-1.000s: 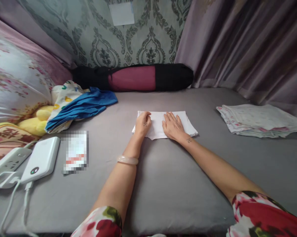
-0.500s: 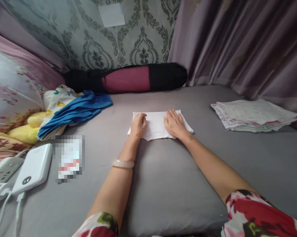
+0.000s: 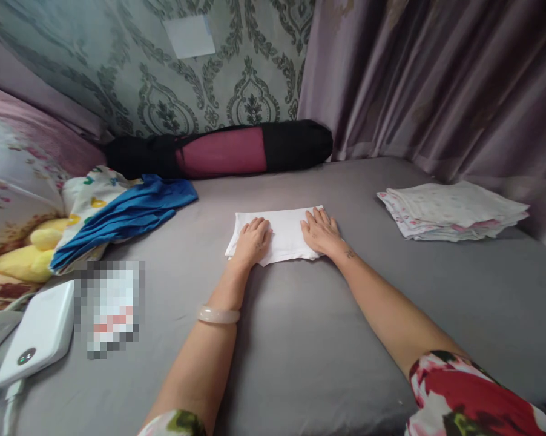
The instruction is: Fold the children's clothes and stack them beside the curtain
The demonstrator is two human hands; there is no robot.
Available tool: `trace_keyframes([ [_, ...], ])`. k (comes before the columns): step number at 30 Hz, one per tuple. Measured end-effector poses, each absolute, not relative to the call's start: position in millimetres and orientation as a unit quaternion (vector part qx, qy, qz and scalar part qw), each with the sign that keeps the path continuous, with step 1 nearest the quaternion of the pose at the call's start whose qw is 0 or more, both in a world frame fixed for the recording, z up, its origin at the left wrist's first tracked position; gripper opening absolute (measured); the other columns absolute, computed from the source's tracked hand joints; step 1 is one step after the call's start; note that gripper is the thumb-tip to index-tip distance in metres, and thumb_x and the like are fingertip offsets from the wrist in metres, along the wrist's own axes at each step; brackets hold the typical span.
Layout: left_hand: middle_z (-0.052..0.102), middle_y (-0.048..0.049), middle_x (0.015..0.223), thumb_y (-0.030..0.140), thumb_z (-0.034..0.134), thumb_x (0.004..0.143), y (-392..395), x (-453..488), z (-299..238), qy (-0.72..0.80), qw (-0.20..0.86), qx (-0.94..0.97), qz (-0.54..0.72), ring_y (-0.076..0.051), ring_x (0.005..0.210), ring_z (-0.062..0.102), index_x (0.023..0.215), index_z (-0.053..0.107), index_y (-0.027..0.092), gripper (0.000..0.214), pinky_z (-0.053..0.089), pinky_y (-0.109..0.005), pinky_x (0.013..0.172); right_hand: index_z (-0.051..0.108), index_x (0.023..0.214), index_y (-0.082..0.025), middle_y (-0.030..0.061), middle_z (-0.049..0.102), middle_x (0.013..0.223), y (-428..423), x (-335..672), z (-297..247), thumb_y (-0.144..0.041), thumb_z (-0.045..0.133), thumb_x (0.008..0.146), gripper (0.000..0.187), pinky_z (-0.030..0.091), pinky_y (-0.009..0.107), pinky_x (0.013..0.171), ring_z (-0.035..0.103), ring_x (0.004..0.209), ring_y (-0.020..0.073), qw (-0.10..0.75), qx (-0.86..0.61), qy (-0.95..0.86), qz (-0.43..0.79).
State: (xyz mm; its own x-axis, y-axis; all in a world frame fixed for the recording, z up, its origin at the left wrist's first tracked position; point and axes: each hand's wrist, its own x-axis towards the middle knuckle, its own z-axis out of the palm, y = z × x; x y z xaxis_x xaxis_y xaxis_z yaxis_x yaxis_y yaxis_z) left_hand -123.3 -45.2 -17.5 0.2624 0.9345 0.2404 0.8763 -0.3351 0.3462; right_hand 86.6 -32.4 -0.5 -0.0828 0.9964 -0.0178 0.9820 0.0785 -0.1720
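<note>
A folded white cloth garment [image 3: 286,233] lies on the grey bedsheet [image 3: 300,339] in front of me; its exact kind is hard to make out. My left hand [image 3: 253,240] rests flat on its left part, fingers stretched away from me. On the right part lies my right hand [image 3: 322,232], palm down with the fingers spread. Both hands press on the cloth without gripping it. The middle of the cloth shows smooth between them, and its near edge is slightly uneven.
A stack of folded cloths [image 3: 454,212] sits at the right. Along the wall lies a black and maroon long bag [image 3: 223,151]. At left are a blue garment [image 3: 132,212], a yellow plush [image 3: 23,260], a white power bank [image 3: 39,330] with a cable, and a blurred-out item [image 3: 112,309].
My left hand has gone from curled fingers to lying flat on the cloth. My right hand stays on the right part. The view has shifted slightly.
</note>
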Motion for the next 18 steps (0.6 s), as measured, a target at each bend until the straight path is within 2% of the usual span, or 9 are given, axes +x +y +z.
trace_keyframes([
  [3,0.051,-0.0137,0.140,0.027,0.040,0.096,-45,-124,-16,0.571,0.075,0.792,0.204,-0.027,0.133,0.043,0.123,0.053,0.017,0.032,0.032,-0.050,0.111,0.031,0.149,-0.009,0.0169,0.022,0.158,-32,87,0,-0.040,0.021,0.099,0.060,0.016,0.053,0.116,0.013,0.147,0.0304,0.056,-0.675,-0.730,0.084],
  [6,0.057,-0.0141,0.132,0.026,0.043,0.094,-42,-127,-18,0.550,0.072,0.795,0.245,-0.025,0.123,0.052,0.118,0.057,0.017,0.029,0.040,-0.043,0.106,0.036,0.147,-0.011,0.0164,0.023,0.158,-28,91,1,-0.039,0.027,0.099,0.057,0.016,0.053,0.116,0.013,0.147,0.0306,0.074,-0.673,-0.728,0.113],
  [8,0.062,-0.0135,0.123,0.025,0.043,0.092,-39,-130,-20,0.545,0.064,0.784,0.290,-0.023,0.113,0.058,0.114,0.059,0.017,0.027,0.045,-0.037,0.099,0.041,0.144,-0.010,0.0164,0.027,0.156,-21,96,3,-0.035,0.034,0.097,0.054,0.020,0.047,0.116,0.020,0.145,0.0287,0.104,-0.665,-0.727,0.136],
  [10,0.065,-0.0129,0.116,0.023,0.043,0.090,-36,-135,-20,0.570,0.045,0.752,0.328,-0.023,0.106,0.061,0.110,0.061,0.017,0.027,0.047,-0.035,0.095,0.046,0.140,-0.009,0.0170,0.038,0.151,-12,105,6,-0.030,0.041,0.094,0.050,0.028,0.036,0.113,0.034,0.140,0.0247,0.151,-0.668,-0.712,0.157],
  [14,0.069,-0.0128,0.103,0.024,0.046,0.086,-34,-147,-16,0.671,-0.001,0.660,0.339,-0.026,0.097,0.063,0.103,0.065,0.016,0.027,0.046,-0.038,0.090,0.062,0.123,-0.012,0.0134,0.066,0.122,3,129,11,-0.028,0.048,0.092,0.037,0.045,0.026,0.093,0.061,0.113,0.0195,0.250,-0.704,-0.634,0.201],
  [16,0.070,-0.0124,0.099,0.027,0.047,0.085,-35,-155,-12,0.716,0.001,0.618,0.325,-0.026,0.094,0.063,0.100,0.067,0.016,0.027,0.047,-0.039,0.089,0.068,0.111,-0.014,0.0097,0.072,0.106,6,140,13,-0.029,0.052,0.090,0.030,0.049,0.022,0.077,0.066,0.097,0.0176,0.272,-0.723,-0.591,0.233],
  [18,0.071,-0.0130,0.099,0.030,0.048,0.084,-36,-162,-9,0.754,0.019,0.582,0.305,-0.027,0.095,0.064,0.099,0.069,0.016,0.029,0.047,-0.038,0.088,0.070,0.101,-0.014,0.0074,0.074,0.092,6,148,15,-0.031,0.052,0.091,0.026,0.047,0.019,0.062,0.067,0.080,0.0143,0.263,-0.745,-0.546,0.279],
])
